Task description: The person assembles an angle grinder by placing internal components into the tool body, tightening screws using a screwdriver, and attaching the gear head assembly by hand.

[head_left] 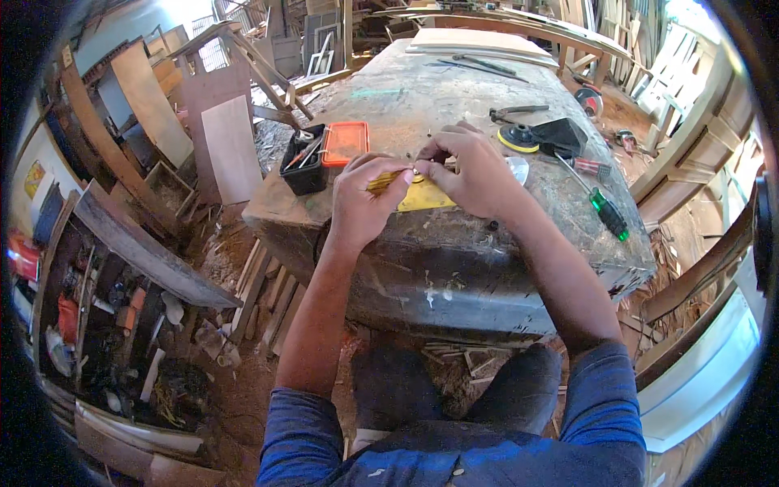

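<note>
My left hand and my right hand meet over the near part of a worn grey workbench. Together they pinch a small brass-coloured metal piece; a small silvery part sits at my fingertips. Under my hands lies a flat yellow piece. My fingers hide most of the brass piece.
A black tray with an orange lid stands left of my hands. To the right lie a green-handled screwdriver, a red-handled one, a black sanding pad and pliers. Boards and scrap wood crowd the floor at left.
</note>
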{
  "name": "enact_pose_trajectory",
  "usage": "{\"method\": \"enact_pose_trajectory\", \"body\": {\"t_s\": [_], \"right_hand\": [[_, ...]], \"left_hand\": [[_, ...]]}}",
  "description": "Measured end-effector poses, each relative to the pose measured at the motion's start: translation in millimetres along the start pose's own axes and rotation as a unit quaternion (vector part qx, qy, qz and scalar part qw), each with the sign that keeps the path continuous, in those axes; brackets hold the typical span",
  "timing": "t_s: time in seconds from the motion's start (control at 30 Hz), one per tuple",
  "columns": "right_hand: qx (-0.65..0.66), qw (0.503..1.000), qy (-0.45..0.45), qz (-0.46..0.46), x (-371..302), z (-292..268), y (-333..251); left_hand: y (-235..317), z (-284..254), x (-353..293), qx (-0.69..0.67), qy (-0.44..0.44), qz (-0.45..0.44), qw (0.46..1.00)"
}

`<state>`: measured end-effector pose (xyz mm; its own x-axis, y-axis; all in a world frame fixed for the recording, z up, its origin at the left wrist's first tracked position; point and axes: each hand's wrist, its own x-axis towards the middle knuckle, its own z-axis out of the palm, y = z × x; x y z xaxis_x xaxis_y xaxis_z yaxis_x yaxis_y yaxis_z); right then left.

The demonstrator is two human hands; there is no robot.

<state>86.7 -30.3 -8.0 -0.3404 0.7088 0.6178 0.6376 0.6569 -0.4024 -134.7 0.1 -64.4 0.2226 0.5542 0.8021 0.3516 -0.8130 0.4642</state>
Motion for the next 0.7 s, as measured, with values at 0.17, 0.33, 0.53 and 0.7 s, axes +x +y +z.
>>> {"method": "enact_pose_trajectory", "body": {"t_s": [0.17,0.33,0.53,0.7], "right_hand": [[-0.036,0.998,0.028,-0.038,-4,3,5],[-0.046,0.993,0.055,-0.096,-8,6,9],[-0.06,0.992,0.073,-0.087,-9,9,8],[-0.066,0.991,0.087,-0.083,-8,9,6]], "left_hand": [[-3,0,3,-0.056,-0.029,-0.073,0.995],[5,-4,10,-0.075,-0.051,-0.159,0.983],[6,0,8,-0.054,-0.035,-0.16,0.985],[3,0,4,-0.048,-0.017,-0.074,0.996]]}}
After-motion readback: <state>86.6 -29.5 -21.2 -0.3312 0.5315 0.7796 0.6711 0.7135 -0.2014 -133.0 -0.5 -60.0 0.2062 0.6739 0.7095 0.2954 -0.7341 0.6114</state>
